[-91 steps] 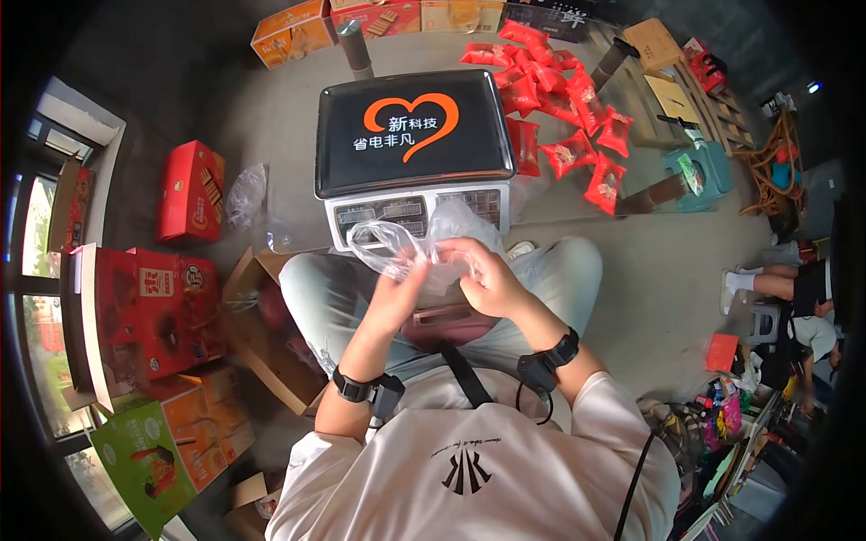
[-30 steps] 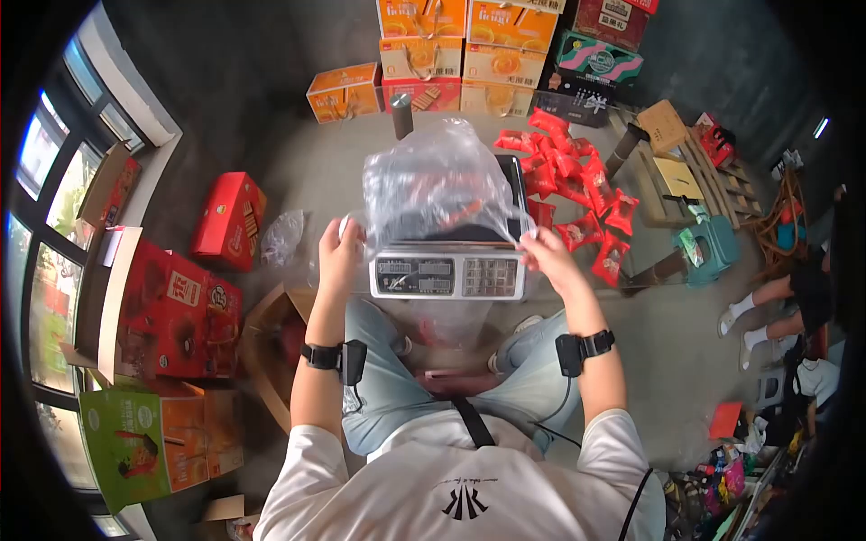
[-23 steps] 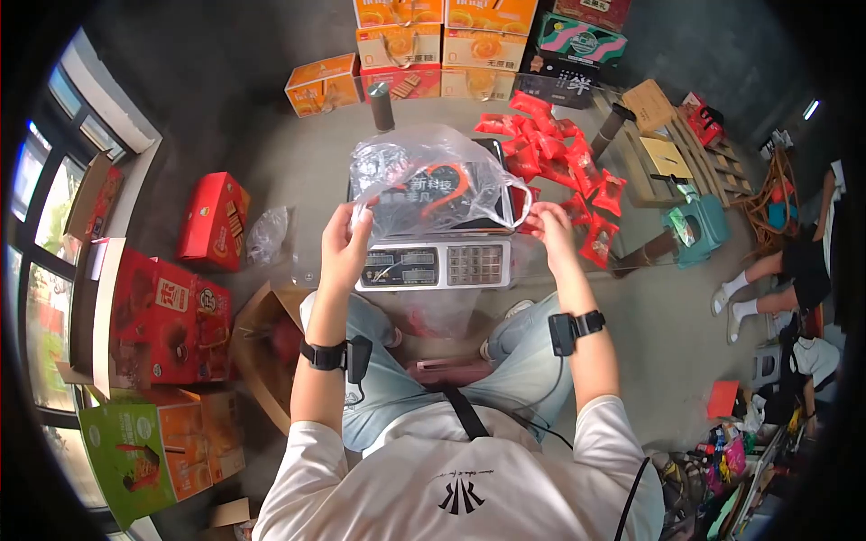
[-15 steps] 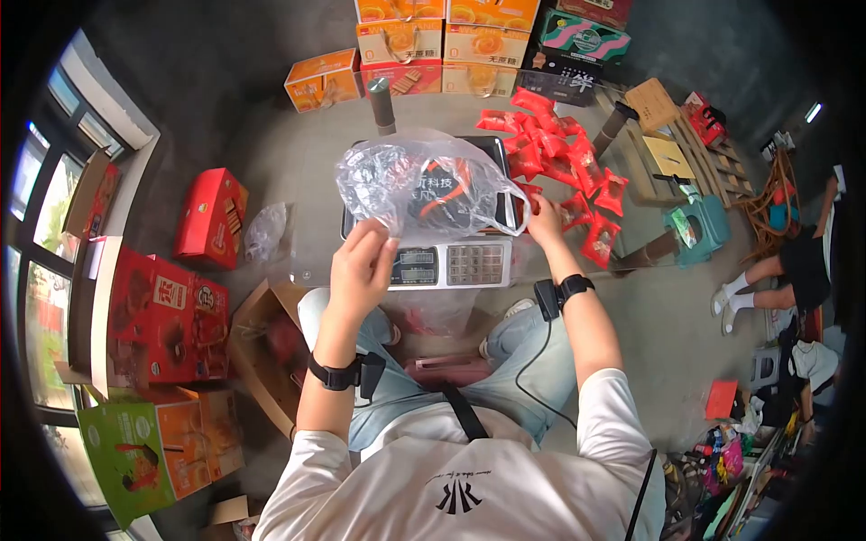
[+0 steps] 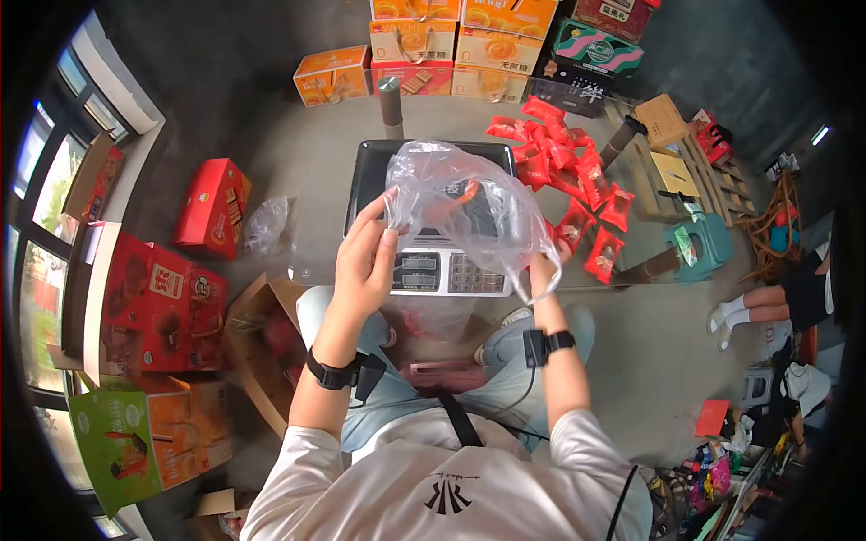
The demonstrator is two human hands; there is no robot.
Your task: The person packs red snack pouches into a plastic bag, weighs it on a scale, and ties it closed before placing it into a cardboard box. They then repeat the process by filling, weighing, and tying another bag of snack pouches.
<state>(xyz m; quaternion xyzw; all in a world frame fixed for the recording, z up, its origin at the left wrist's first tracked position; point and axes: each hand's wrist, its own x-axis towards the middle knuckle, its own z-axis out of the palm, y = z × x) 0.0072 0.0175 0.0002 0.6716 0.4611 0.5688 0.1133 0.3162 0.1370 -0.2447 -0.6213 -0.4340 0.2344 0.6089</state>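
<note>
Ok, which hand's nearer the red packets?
Right. The right hand is beside the red packets, partly behind the clear bag; contact is unclear. The left hand holds the bag at the left of the scale, farther off.

Room between scale (image 5: 420,268) and crumpled bag (image 5: 267,225); clear bag (image 5: 510,216) overhangs the scale, red packets (image 5: 589,178) block its right

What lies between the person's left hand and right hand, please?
In the head view, a clear plastic bag spans between the left hand and the right hand, partly in front of the scale.
</note>
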